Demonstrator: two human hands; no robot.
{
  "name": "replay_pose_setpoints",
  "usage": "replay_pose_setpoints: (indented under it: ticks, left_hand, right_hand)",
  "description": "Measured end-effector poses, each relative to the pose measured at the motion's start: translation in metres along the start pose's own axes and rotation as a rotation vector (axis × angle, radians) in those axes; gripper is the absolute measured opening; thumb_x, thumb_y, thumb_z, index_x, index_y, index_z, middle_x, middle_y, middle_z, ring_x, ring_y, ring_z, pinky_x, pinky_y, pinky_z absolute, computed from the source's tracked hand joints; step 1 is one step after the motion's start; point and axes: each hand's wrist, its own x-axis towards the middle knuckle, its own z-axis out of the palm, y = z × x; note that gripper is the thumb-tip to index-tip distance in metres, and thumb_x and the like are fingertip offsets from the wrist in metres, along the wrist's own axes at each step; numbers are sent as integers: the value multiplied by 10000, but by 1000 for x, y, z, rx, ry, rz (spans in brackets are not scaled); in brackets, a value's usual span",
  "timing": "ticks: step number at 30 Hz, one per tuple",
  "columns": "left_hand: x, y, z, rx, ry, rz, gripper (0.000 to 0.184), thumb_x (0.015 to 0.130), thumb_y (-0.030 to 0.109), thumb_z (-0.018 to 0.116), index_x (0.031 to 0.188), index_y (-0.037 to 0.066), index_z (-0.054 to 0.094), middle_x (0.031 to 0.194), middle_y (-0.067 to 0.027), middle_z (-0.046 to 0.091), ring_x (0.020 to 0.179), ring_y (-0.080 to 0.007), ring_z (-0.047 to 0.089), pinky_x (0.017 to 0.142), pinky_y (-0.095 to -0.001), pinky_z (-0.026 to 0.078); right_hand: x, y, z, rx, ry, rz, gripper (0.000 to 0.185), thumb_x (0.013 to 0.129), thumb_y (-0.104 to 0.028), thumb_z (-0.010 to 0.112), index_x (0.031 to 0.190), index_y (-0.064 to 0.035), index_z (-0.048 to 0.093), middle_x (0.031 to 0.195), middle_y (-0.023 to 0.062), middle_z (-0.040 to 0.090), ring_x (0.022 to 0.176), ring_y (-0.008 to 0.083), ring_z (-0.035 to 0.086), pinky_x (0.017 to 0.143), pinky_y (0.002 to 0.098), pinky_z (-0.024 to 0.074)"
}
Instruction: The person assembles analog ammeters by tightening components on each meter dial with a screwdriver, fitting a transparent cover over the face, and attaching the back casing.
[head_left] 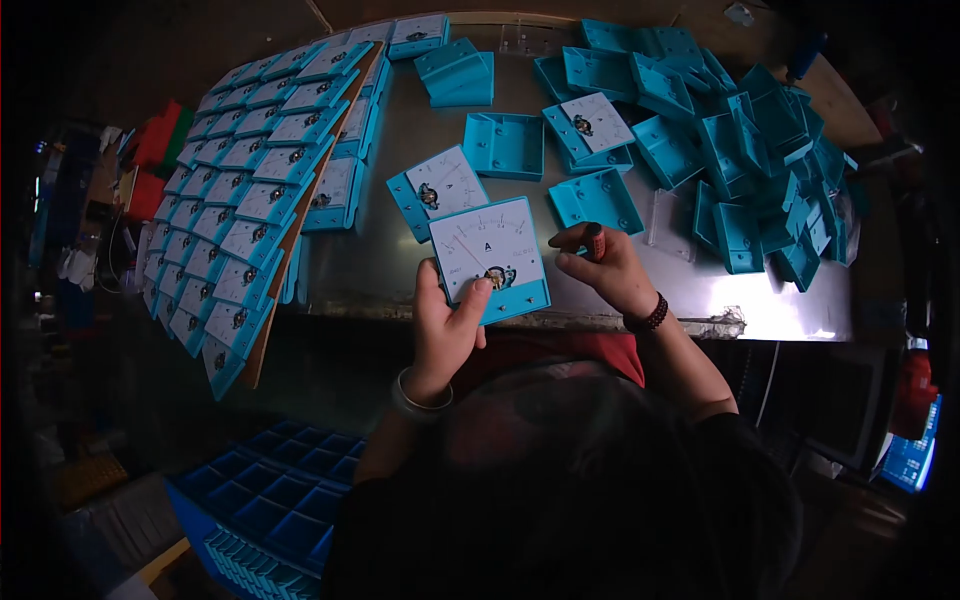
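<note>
My left hand (448, 325) grips a panel ammeter (488, 240) by its lower left edge, thumb across the front near the exposed movement. The meter has a white dial marked "A", a thin red needle and a turquoise base. Just right of it is my right hand (610, 270), thumb and forefinger curled close together, with a red band around one finger. Whatever sits between those fingertips, if anything, is too small to make out. Behind the held meter lies a second meter (440, 185), partly covered. Another meter (590, 125) rests on a turquoise case farther back.
On the left, a tilted board (290, 245) carries rows of meters. Turquoise cases (735, 150) are heaped at the right, and an open case (505, 145) lies mid-table. A clear cover (665, 220) is beside the heap. Blue divided crates (270, 485) stand below left.
</note>
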Motion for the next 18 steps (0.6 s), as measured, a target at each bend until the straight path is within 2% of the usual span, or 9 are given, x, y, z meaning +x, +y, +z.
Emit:
replay_pose_setpoints:
  ticks: [2,3,7,9,10,11,13,14,18]
  left_hand:
    - [-2,-5,-6,18,14,-36,239,918,115,582,1021,14,392,857,-78,575,507,-66,498,351,-196,390]
    - [-5,-9,-7,40,21,-47,207,941,115,536,1086,24,419,889,-74,578,522,-65,485,356,-196,362]
    - [-7,-25,-6,36,11,-136,229,949,126,523,1129,23,427,889,-74,579,526,-65,482,353,-199,351]
    - [-11,-30,-7,6,-28,-210,211,941,128,541,1076,25,416,871,-66,573,528,-65,491,364,-202,383]
    - [-11,-30,-2,-9,-20,-207,205,937,121,547,1058,27,412,869,-64,569,528,-66,489,366,-204,388]
    - [-9,-29,1,-1,-38,-173,209,934,119,552,1050,27,406,868,-65,568,529,-67,490,367,-204,392]
    - [-4,-22,9,4,-83,-112,236,922,117,574,1033,26,387,871,-72,567,537,-67,496,372,-203,402]
    - [-3,-19,13,9,-75,-116,236,922,117,574,1033,26,387,871,-72,567,537,-67,496,372,-203,402]
    - [-2,-12,24,44,-114,-54,287,908,111,597,1053,11,371,881,-86,572,541,-62,497,376,-199,403]
  right_hand:
    - [-18,8,-19,-314,19,99,187,790,-145,703,923,-20,658,900,120,664,754,193,632,664,301,485]
    - [-28,21,-29,-525,105,34,153,757,-107,669,898,-46,663,903,151,641,777,303,631,659,347,487]
    - [-58,34,-68,-825,522,-24,126,726,-1,645,852,-7,646,788,137,584,708,296,606,618,329,473]
    - [-63,34,-84,-866,604,-11,153,715,4,644,867,-3,645,779,152,565,711,312,594,613,328,472]
    - [-64,33,-86,-850,567,50,133,754,-45,664,886,-37,663,857,98,625,737,270,626,650,343,487]
    - [-63,33,-79,-833,550,52,133,754,-45,664,886,-37,663,857,98,625,737,270,626,650,343,487]
    - [-57,23,-57,-165,330,133,161,789,-81,694,925,1,665,935,62,656,769,146,620,700,284,489]
    - [-54,21,-45,-18,206,191,283,815,-115,707,1039,38,630,988,62,653,820,89,583,752,256,478]
    - [-39,-2,-1,298,6,215,419,802,-120,724,1139,53,543,880,43,629,780,94,569,715,238,463]
